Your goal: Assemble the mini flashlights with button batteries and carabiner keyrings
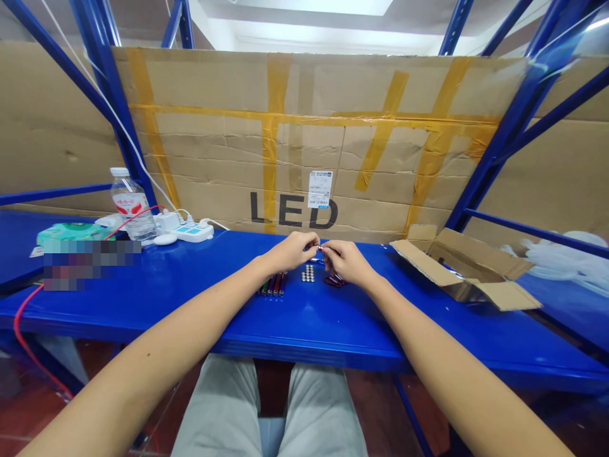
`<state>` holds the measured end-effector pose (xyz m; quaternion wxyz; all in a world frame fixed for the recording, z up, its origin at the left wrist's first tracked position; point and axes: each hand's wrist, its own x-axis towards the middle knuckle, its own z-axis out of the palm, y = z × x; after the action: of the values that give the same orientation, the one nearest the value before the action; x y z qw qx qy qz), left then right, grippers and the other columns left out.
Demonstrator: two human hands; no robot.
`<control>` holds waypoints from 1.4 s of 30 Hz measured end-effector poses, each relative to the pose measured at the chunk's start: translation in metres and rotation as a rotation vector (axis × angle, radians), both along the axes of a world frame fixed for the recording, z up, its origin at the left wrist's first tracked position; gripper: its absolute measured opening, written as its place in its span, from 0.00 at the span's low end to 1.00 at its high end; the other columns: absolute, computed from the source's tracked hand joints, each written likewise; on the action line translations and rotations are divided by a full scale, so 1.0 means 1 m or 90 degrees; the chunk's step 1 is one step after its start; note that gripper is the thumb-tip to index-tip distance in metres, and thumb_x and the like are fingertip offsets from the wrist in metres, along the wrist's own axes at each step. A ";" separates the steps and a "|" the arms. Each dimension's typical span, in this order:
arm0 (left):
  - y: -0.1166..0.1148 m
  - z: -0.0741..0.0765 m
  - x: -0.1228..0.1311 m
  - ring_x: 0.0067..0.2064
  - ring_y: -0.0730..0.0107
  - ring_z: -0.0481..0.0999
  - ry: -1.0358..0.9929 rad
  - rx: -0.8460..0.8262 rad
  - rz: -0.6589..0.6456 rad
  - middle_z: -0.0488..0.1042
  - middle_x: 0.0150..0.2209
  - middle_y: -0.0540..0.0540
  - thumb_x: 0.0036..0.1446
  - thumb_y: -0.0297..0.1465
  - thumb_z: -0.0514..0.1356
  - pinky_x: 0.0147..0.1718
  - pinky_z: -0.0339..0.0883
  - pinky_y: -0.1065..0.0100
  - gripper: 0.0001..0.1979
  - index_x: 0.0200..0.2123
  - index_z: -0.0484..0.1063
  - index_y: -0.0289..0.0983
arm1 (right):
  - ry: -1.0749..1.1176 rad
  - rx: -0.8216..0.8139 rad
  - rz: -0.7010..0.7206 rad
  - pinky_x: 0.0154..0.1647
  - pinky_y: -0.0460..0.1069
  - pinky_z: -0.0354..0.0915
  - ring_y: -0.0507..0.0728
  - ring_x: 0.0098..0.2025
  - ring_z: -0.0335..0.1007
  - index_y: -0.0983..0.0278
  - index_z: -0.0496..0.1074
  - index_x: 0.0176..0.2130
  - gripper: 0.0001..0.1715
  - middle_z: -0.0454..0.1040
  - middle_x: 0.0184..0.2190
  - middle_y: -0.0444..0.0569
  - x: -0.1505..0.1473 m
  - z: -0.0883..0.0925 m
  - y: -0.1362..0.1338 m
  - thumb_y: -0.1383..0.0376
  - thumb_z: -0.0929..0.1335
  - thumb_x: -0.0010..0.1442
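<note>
Above the blue table, my left hand (295, 250) and my right hand (351, 261) meet with fingertips pinched. Between them is a small silver-and-red piece (320, 248), too small to name. Both hands appear closed on it. Just beneath lies a blue and silver piece (316, 261), partly hidden by the fingers. Small round silver discs like button cells (308, 274) sit in rows below the hands. Several slim coloured metal tubes (273, 285) lie side by side under my left wrist. Dark red metal pieces (334, 280) rest below my right hand, partly covered.
An open cardboard box (457, 266) stands on the table (309, 324) at right. At left are a water bottle (133, 206), a white power strip (194, 231), a green packet (71, 233) and a red cable (21, 311). A large taped cardboard sheet (228, 152) stands behind.
</note>
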<state>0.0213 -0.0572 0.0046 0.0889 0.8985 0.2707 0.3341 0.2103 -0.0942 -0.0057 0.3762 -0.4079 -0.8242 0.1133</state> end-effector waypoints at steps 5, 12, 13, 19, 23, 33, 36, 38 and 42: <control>-0.003 0.003 0.001 0.33 0.71 0.71 0.056 0.068 -0.005 0.75 0.32 0.48 0.60 0.28 0.54 0.32 0.60 0.69 0.06 0.36 0.71 0.35 | 0.108 -0.153 0.012 0.25 0.47 0.54 0.50 0.19 0.55 0.63 0.62 0.23 0.18 0.62 0.17 0.41 0.001 -0.004 0.006 0.63 0.61 0.64; -0.010 0.008 0.002 0.34 0.69 0.73 0.110 0.125 -0.045 0.76 0.33 0.45 0.63 0.28 0.54 0.34 0.62 0.68 0.07 0.37 0.72 0.35 | 0.338 -0.529 0.190 0.14 0.42 0.42 0.44 0.14 0.42 0.66 0.67 0.30 0.14 0.61 0.18 0.39 0.011 -0.002 0.007 0.58 0.69 0.58; -0.010 0.008 0.002 0.34 0.69 0.73 0.111 0.129 -0.052 0.76 0.33 0.45 0.63 0.29 0.53 0.34 0.62 0.68 0.07 0.38 0.72 0.35 | 0.350 -0.560 0.206 0.14 0.42 0.41 0.44 0.14 0.42 0.67 0.68 0.31 0.13 0.61 0.18 0.39 0.013 -0.001 0.007 0.60 0.69 0.57; -0.014 0.008 0.006 0.35 0.68 0.74 0.126 0.153 -0.064 0.76 0.34 0.45 0.65 0.29 0.53 0.35 0.63 0.68 0.09 0.38 0.72 0.35 | 0.362 -0.675 0.283 0.12 0.39 0.39 0.42 0.15 0.38 0.70 0.69 0.33 0.09 0.61 0.19 0.40 0.026 0.003 0.010 0.65 0.69 0.56; -0.014 0.007 0.006 0.36 0.67 0.74 0.135 0.161 -0.068 0.76 0.35 0.44 0.66 0.30 0.51 0.36 0.64 0.67 0.10 0.39 0.72 0.35 | 0.365 -0.723 0.300 0.11 0.38 0.41 0.42 0.16 0.37 0.69 0.67 0.31 0.06 0.60 0.20 0.40 0.029 0.005 0.010 0.67 0.68 0.57; -0.017 0.007 0.008 0.40 0.65 0.74 0.154 0.176 -0.065 0.76 0.37 0.43 0.66 0.30 0.50 0.40 0.65 0.66 0.10 0.39 0.71 0.36 | 0.385 -0.778 0.268 0.08 0.37 0.39 0.43 0.16 0.33 0.68 0.67 0.31 0.04 0.58 0.20 0.40 0.033 0.008 0.009 0.69 0.66 0.56; -0.016 0.006 0.008 0.40 0.65 0.75 0.129 0.149 -0.042 0.76 0.38 0.43 0.65 0.30 0.51 0.40 0.66 0.65 0.09 0.41 0.71 0.36 | 0.405 -0.783 0.260 0.09 0.38 0.42 0.43 0.15 0.38 0.69 0.67 0.31 0.04 0.60 0.20 0.41 0.030 0.008 0.008 0.71 0.65 0.58; -0.014 0.006 0.008 0.42 0.65 0.75 0.095 0.139 -0.014 0.76 0.39 0.43 0.65 0.28 0.51 0.43 0.66 0.63 0.09 0.42 0.71 0.37 | 0.450 -0.760 0.248 0.13 0.39 0.52 0.44 0.16 0.49 0.69 0.67 0.31 0.05 0.64 0.21 0.44 0.023 0.008 0.007 0.72 0.64 0.59; -0.013 0.007 0.008 0.51 0.60 0.70 0.041 0.171 0.021 0.75 0.47 0.41 0.61 0.30 0.55 0.52 0.63 0.59 0.12 0.48 0.70 0.36 | 0.582 -0.618 0.203 0.34 0.48 0.70 0.52 0.28 0.70 0.67 0.68 0.34 0.08 0.73 0.26 0.50 0.005 0.007 0.005 0.72 0.61 0.63</control>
<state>0.0289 -0.0702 0.0114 -0.0464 0.9078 0.2409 0.3400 0.2158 -0.0890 0.0018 0.4397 -0.3155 -0.4886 0.6844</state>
